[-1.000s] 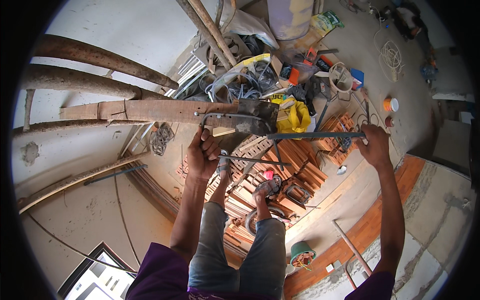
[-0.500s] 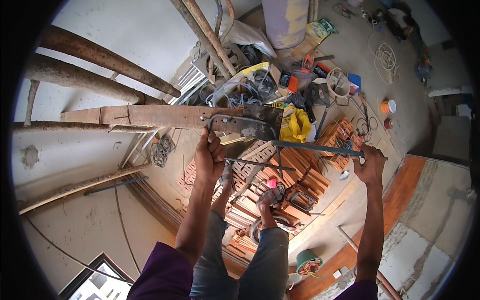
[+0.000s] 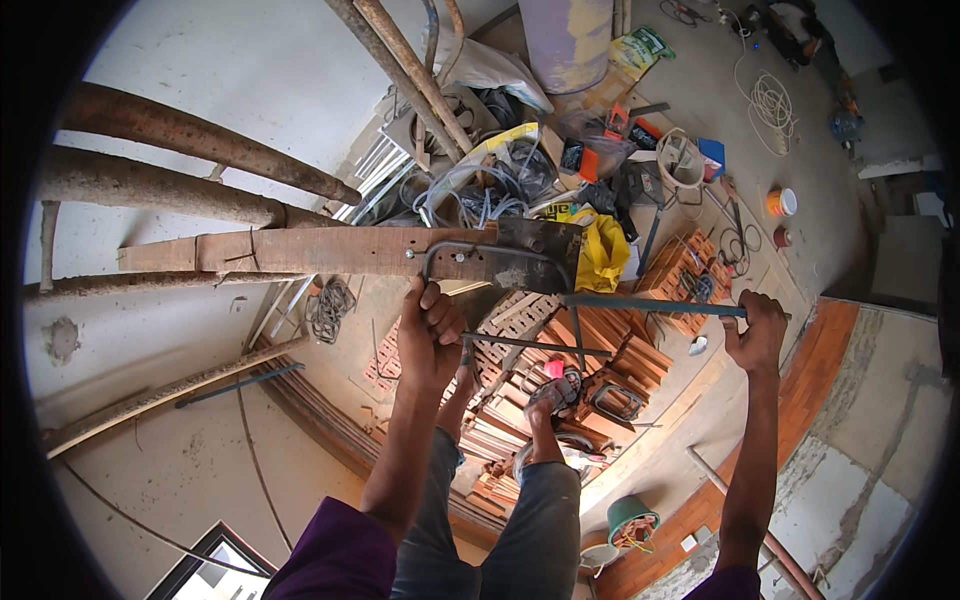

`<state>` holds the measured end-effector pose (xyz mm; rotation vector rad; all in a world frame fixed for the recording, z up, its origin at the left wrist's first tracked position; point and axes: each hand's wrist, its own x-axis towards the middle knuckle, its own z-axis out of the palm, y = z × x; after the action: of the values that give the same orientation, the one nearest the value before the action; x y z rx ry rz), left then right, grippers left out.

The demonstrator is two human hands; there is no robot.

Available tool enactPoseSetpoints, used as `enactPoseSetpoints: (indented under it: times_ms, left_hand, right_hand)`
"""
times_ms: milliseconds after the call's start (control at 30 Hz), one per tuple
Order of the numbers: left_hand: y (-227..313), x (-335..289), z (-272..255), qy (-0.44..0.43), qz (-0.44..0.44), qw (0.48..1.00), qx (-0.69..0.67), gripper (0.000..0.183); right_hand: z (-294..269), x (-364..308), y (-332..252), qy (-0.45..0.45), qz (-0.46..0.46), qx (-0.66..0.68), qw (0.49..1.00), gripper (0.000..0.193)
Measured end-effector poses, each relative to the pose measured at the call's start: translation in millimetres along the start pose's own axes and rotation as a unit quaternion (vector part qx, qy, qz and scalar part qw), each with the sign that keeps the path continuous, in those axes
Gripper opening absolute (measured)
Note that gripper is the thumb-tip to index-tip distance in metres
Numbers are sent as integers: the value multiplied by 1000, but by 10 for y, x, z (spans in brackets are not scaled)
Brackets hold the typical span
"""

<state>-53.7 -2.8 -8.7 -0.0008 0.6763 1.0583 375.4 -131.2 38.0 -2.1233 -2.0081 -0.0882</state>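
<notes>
A wooden plank (image 3: 330, 252) juts in from the left at waist height, with a dark metal plate (image 3: 540, 238) fixed on its right end. Across the plank and plate lies a bent steel rod (image 3: 490, 247), its rounded corners making most of a loop; one side hangs below the plate. My left hand (image 3: 430, 335) is closed around the rod's left side, just under the plank. A long blue-green metal bar (image 3: 655, 304) runs right from the plate's lower corner. My right hand (image 3: 757, 332) grips its far end with the fingers wrapped round.
Rusty poles (image 3: 200, 140) stick in from the left wall. Below lie bricks and stacked wooden strips (image 3: 610, 350), near my feet. Bags, wires and a white bucket (image 3: 680, 160) crowd the floor ahead. A green bucket (image 3: 632, 520) stands lower right; another person (image 3: 810, 40) is far off.
My view has shifted a little. The bar's right end and my right hand sit slightly lower and further right; both hands keep their grip.
</notes>
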Motion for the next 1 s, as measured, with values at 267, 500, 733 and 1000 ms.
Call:
enactPoseSetpoints:
  times_ms: [267,500,733,1000]
  left_hand:
    - [23,15,145,-23,20,997,-74,35]
    - [-36,-77,180,-3,9,994,-107,39]
    - [-79,-83,151,-51,10,993,-110,41]
    - [-97,-102,160,-35,21,996,-79,40]
  right_hand:
    - [211,-317,-49,-68,55,28,996,37]
    - [93,-302,-137,-68,78,29,994,36]
    - [107,-487,-269,-36,88,18,995,46]
    - [81,-662,-459,-31,128,-5,991,52]
